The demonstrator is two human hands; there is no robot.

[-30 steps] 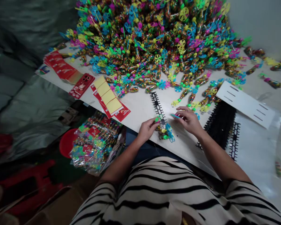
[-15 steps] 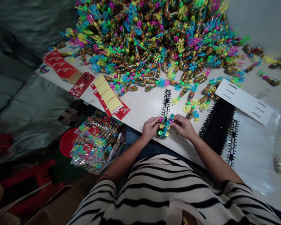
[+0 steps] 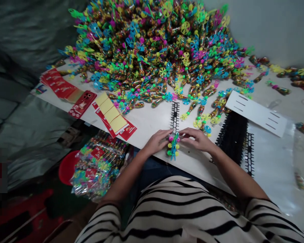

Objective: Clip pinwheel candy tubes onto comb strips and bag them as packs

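Note:
My left hand (image 3: 157, 142) and my right hand (image 3: 196, 139) meet at a small bunch of candy-filled tubes with pinwheels (image 3: 173, 148), their fingertips on its top end near a pink knob. The bunch lies on the white table (image 3: 152, 123), in line with a black plastic comb-like strip (image 3: 175, 116) that runs away from me. Its lower part is partly hidden by my fingers. Just beyond the hands spreads a huge heap of candy tubes with colourful pinwheels (image 3: 142, 44), with loose tubes trailing towards the strip.
At the table's left lie red printed cards (image 3: 58, 86), a red phone (image 3: 82, 104) and red-and-yellow cards (image 3: 114, 116). To the right are stacked black strips (image 3: 232, 136), a white slotted board (image 3: 255, 113) and a plastic sheet (image 3: 271, 162). Bagged bundles (image 3: 98, 165) and a red basin (image 3: 66, 167) sit below the edge.
My hands have come together from apart onto the bunch, which now lies straighter along the strip. The view has shifted, moving the table slightly left and down.

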